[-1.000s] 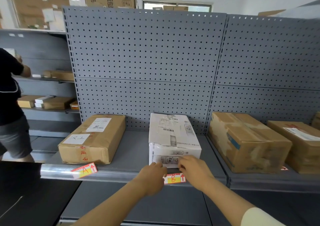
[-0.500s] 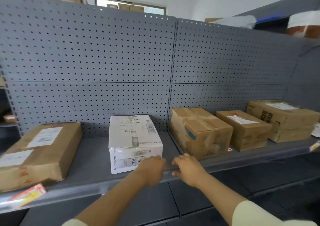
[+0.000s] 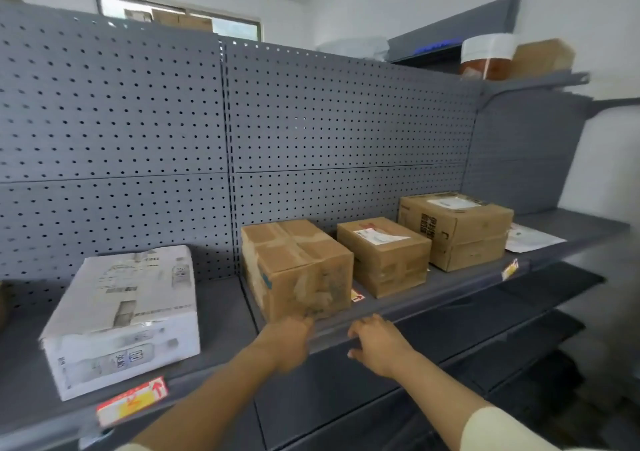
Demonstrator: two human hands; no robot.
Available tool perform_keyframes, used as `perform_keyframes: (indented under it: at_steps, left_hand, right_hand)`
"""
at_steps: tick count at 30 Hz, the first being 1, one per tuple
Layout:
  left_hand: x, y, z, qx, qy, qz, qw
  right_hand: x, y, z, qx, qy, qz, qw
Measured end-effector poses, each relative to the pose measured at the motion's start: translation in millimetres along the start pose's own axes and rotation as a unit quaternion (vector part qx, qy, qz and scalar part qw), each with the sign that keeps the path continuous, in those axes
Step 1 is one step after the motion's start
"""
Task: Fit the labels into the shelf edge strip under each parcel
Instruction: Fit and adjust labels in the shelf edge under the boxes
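Note:
A white parcel (image 3: 121, 315) sits on the grey shelf, with a red and yellow label (image 3: 133, 400) in the shelf edge strip (image 3: 433, 303) below it. To its right stand three brown parcels: a large one (image 3: 298, 267), a middle one (image 3: 384, 256) and a far one (image 3: 457, 229). A small label (image 3: 356, 295) lies on the shelf between the first two. Another label (image 3: 509, 269) sits in the strip far right. My left hand (image 3: 287, 343) is at the shelf edge under the large brown parcel, its fingers hidden. My right hand (image 3: 377, 343) rests on the strip, holding nothing.
Grey pegboard (image 3: 311, 132) backs the shelf. A white sheet (image 3: 533, 239) lies at the shelf's right end. Lower shelves (image 3: 519, 312) jut out beneath on the right. A jar and a box (image 3: 512, 57) stand on a higher shelf at the top right.
Both hands have left the label under the white parcel and moved right along the strip to below the large brown parcel. The view has swung right with them.

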State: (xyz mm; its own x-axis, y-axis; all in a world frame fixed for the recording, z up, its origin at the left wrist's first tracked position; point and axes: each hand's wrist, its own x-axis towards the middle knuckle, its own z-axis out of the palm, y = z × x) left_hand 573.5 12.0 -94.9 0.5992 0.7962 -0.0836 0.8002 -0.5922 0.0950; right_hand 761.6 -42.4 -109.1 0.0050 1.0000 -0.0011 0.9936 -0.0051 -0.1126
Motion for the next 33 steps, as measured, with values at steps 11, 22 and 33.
perform_keyframes:
  at_steps: [11,22,33]
  left_hand:
    - [81,82,20,0.002,0.01,-0.065,0.998]
    - [90,59,24,-0.022,-0.011,-0.088,0.996]
    - [84,33,22,-0.026,-0.027,-0.055,0.998]
  right_hand:
    - [28,129,-16,0.013,0.006,0.014,1.0]
    - [95,101,-2,0.169,0.033,0.14,0.975]
    - [162,62,6,0.14,-0.018,0.173,0.975]
